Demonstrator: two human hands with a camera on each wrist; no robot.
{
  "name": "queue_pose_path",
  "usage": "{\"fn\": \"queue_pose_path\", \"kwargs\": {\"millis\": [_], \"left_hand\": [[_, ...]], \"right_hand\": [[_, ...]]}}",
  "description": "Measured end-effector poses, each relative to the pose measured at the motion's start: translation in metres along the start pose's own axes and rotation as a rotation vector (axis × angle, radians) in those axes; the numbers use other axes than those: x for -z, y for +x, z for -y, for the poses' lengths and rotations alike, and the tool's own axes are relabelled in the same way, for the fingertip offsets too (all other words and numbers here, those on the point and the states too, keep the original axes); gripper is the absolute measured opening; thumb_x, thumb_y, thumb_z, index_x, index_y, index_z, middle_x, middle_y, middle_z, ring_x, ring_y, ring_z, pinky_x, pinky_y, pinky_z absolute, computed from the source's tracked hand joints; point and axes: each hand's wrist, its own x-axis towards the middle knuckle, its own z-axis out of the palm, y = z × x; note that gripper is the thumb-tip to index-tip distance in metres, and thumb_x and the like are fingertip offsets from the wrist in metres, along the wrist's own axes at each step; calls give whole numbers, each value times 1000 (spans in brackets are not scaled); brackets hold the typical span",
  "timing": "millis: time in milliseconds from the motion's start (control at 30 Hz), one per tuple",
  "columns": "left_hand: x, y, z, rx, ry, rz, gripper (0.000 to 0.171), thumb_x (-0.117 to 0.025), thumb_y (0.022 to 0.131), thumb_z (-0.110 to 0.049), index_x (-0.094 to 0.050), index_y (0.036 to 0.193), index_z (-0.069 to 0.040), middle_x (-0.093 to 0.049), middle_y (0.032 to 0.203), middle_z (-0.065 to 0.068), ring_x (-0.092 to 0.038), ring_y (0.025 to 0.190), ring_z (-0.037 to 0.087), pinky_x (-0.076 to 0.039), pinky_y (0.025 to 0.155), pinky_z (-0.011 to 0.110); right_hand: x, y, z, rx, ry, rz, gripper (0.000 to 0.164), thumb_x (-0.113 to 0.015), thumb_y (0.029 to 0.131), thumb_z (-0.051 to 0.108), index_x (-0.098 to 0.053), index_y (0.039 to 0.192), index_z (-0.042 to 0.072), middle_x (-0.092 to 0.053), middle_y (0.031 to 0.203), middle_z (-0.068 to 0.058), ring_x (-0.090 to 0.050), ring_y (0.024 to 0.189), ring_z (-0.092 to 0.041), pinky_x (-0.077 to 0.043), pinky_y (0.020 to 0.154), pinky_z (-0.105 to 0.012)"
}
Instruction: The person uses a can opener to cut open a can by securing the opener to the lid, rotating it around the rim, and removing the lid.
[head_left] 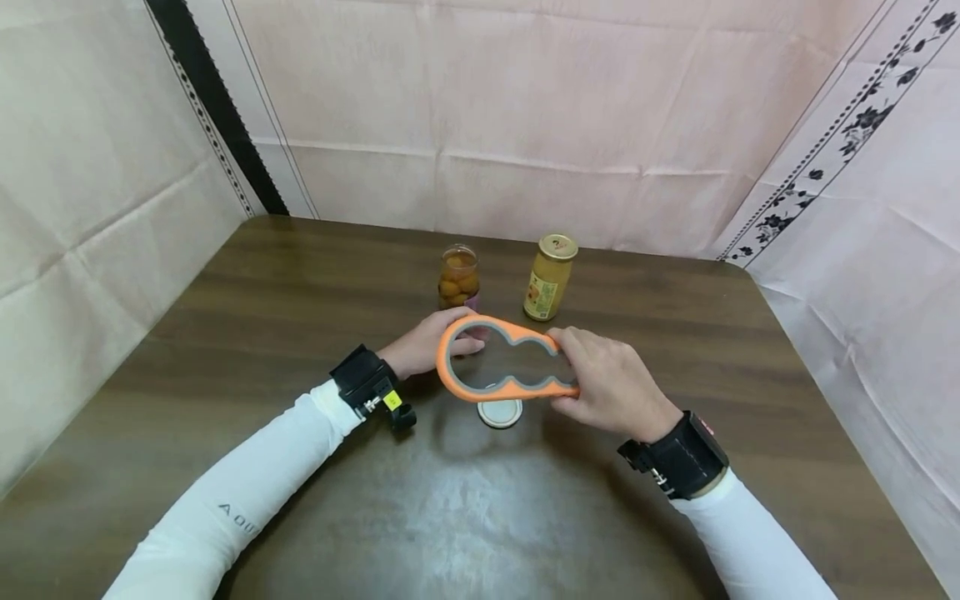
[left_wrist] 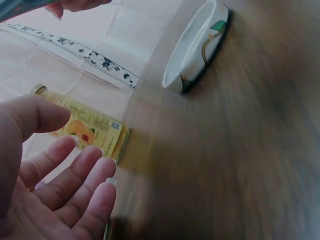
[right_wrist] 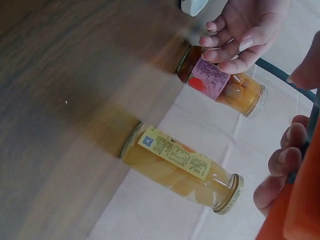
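My right hand (head_left: 611, 379) grips the handle end of an orange jar opener (head_left: 442, 360) with a grey scalloped inner edge, held up over the table. A loose white-lined lid (head_left: 500, 413) lies on the table below the opener, with a patterned side in the left wrist view. My left hand (head_left: 427, 343) has its fingers loosely spread and holds nothing. Just behind it stands an uncapped glass jar (head_left: 457, 279) of brownish-orange fruit; its pink label (right_wrist: 209, 80) shows in the right wrist view. The left fingers overlap that jar there.
A capped jar of yellow fruit (head_left: 550, 279) stands upright to the right of the brown one, its gold lid (head_left: 558, 245) on. The dark wooden table (head_left: 337, 517) is bordered by hanging pale cloth (head_left: 525, 100) at the back and sides.
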Motion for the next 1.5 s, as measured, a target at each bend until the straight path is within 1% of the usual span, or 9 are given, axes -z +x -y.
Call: {"fn": "queue_pose_path", "kwargs": {"millis": [200, 400, 533, 667, 833, 1000, 1067, 1333, 1500], "left_hand": [[-3, 7, -11, -35, 11, 18, 38, -66, 100, -24, -60, 132, -6, -66, 129, 13, -62, 118, 23, -55, 98, 41], [-6, 12, -16, -64, -12, 21, 34, -65, 100, -22, -59, 130, -9, -62, 130, 14, -61, 119, 22, -53, 101, 40], [-12, 17, -17, -51, -15, 37, 39, -64, 101, -21, -55, 136, -9, -60, 134, 9, -60, 120, 22, -52, 102, 40], [-18, 27, -20, -45, -11, 47, 50, -62, 102, -15, -44, 146, -2, -53, 145, 16, -53, 133, 28, -46, 111, 45], [-26, 44, -24, -2, -37, 53, 59, -56, 102, -2, -28, 155, 1, -38, 157, 24, -44, 144, 36, -39, 118, 49], [-30, 55, -25, 91, -126, 5, 72, -64, 100, -15, -23, 158, -7, -31, 163, 17, -37, 149, 33, -35, 121, 48], [-30, 57, -26, 115, -120, -5, 76, -67, 98, -21, -23, 159, -10, -28, 166, 13, -33, 152, 31, -33, 122, 47], [-29, 65, -26, 131, -77, -20, 74, -65, 99, -24, -23, 160, -14, -27, 167, 10, -31, 152, 29, -32, 122, 48], [-31, 73, -24, 120, -55, 2, 75, -65, 100, -24, -21, 159, -12, -28, 166, 12, -32, 152, 30, -32, 122, 47]], "right_hand": [[5, 5, -4, 27, -53, -67, 69, -86, 68, 18, -54, 128, 5, -57, 87, -1, -52, 77, -16, -41, 68, -31], [10, 7, -6, 1, -57, -73, 56, -70, 67, 2, -56, 121, 5, -55, 83, 0, -52, 75, -16, -44, 68, -33], [9, 4, -5, 1, -29, -58, 49, -70, 71, 4, -58, 118, 6, -57, 81, 0, -52, 73, -16, -49, 68, -35], [8, 2, -6, 28, -36, -64, 50, -73, 70, 6, -60, 118, 5, -59, 82, -1, -54, 74, -17, -51, 69, -36], [6, 2, -6, 47, -37, -75, 50, -74, 69, 7, -61, 117, 5, -59, 80, -1, -53, 72, -16, -51, 68, -36], [5, 2, -6, 58, -34, -74, 49, -75, 70, 9, -62, 117, 5, -61, 82, -1, -56, 73, -17, -52, 69, -37], [5, 2, -6, 67, -34, -76, 49, -75, 70, 10, -62, 117, 5, -62, 83, -2, -58, 75, -18, -53, 70, -38], [4, 3, -5, 74, -24, -67, 49, -74, 69, 10, -62, 116, 6, -63, 84, -1, -59, 75, -17, -53, 70, -37], [6, 2, -5, 49, -14, -41, 49, -75, 70, 10, -63, 117, 6, -66, 86, -2, -59, 75, -16, -54, 70, -37]]}}
